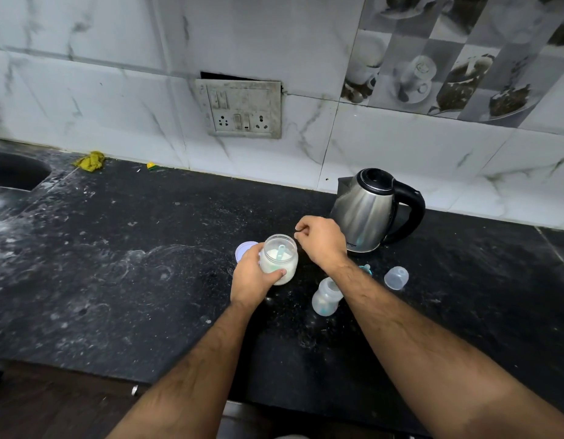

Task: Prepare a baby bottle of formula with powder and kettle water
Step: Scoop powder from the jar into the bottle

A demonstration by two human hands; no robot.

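L hand (253, 274) has its grip wrapped round the open powder jar (280, 259) on the black tabletop (116, 264), scoop (280, 251) inside. R hand (321, 239) hovers above jar rim w/ fingers curled, holding nothing visible. Baby bottle (325, 296) stands just R of jar, kettle (374, 209) behind.

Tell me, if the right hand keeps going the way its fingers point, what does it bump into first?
Probably the powder jar. The right hand hovers beside its open rim, fingers curled toward it, so the rim or the scoop inside comes first. Depth is hard to judge here.
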